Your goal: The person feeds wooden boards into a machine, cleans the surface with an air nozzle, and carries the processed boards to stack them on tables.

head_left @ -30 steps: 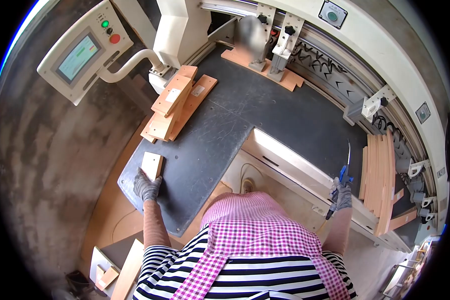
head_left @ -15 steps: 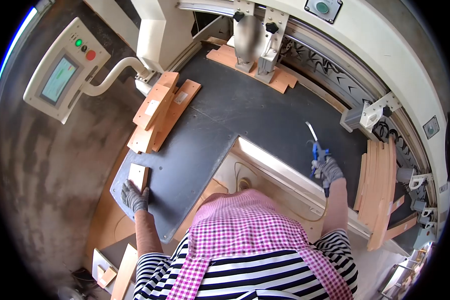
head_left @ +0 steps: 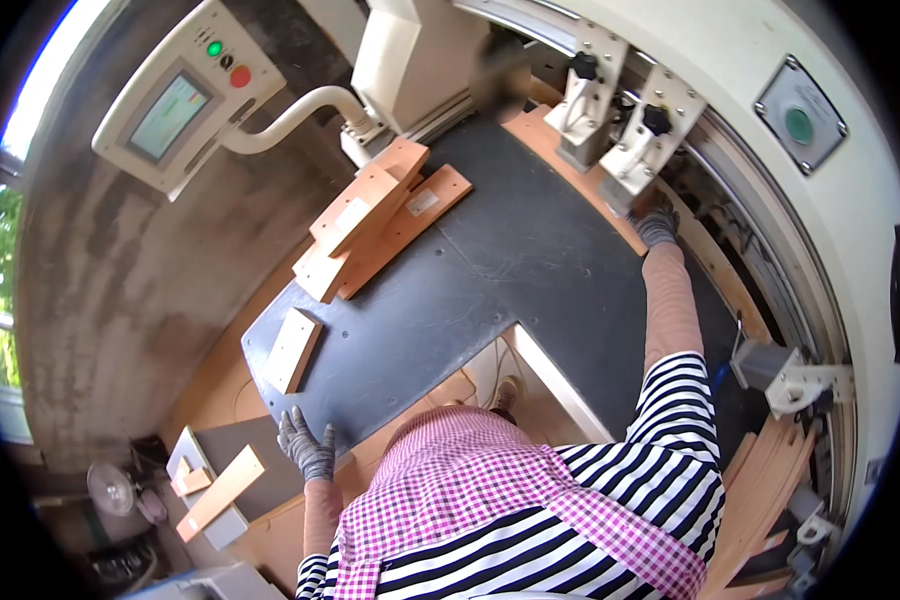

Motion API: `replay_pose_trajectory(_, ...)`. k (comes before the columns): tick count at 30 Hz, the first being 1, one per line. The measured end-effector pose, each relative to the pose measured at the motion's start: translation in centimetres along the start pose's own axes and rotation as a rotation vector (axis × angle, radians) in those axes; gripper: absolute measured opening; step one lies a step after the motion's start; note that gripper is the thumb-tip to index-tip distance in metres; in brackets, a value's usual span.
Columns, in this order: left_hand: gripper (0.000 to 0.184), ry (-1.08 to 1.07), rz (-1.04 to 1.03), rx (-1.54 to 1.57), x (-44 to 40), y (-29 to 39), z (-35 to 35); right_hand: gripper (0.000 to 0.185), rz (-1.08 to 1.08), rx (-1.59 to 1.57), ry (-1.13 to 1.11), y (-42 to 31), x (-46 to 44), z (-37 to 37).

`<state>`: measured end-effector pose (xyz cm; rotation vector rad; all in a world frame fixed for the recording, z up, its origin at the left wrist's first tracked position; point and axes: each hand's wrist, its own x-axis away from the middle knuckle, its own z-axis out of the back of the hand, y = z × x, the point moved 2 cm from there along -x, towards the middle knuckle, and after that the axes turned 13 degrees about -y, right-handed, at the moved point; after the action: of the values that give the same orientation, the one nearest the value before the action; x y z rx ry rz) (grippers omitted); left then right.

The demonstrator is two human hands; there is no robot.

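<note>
My left hand [head_left: 308, 447], in a grey glove, is open with fingers spread at the table's front left edge. Just beyond its fingertips lies a short wooden block [head_left: 292, 350], apart from the hand. My gloved right hand [head_left: 656, 228] reaches to the near end of the wooden boards [head_left: 570, 165] lying under two clamps [head_left: 638, 140]. Its fingers are partly hidden by the nearer clamp, so their grip is unclear. A bit of the blue air blow gun [head_left: 720, 374] shows beside my right sleeve, mostly covered.
Several wooden pieces [head_left: 370, 215] are stacked crosswise on the dark table [head_left: 420, 310]. A control panel [head_left: 175, 110] stands at the upper left. More boards [head_left: 765, 490] lie at the lower right, beside another clamp [head_left: 770, 370]. A green button [head_left: 798, 125] sits on the machine frame.
My right hand has let go of the air blow gun and moved up to the clamped boards. My left hand has come off the wooden block toward me. The view has turned.
</note>
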<state>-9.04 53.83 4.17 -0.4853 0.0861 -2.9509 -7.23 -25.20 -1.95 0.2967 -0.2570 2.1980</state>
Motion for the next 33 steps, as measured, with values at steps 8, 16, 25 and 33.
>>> replay_pose_trajectory(8,0.083,0.045,0.17,0.143,2.8,-5.3,-3.9,0.096,0.01,0.109,0.191,-6.3,15.6,-3.8)
replay_pose_trajectory(16,0.08,0.107,0.088,0.264,0.5,-5.0,-5.8,0.087,-0.005,0.016,-0.038,-5.0,25.0,-6.8)
replay_pose_trajectory(25,0.073,0.192,-0.054,0.249,-3.8,-6.2,-7.4,0.063,0.028,0.001,-0.017,-2.3,20.8,-6.3)
replay_pose_trajectory(33,0.071,0.032,-0.003,0.165,-2.8,-5.2,-5.0,0.081,0.052,0.088,-0.02,-5.2,26.3,-7.2)
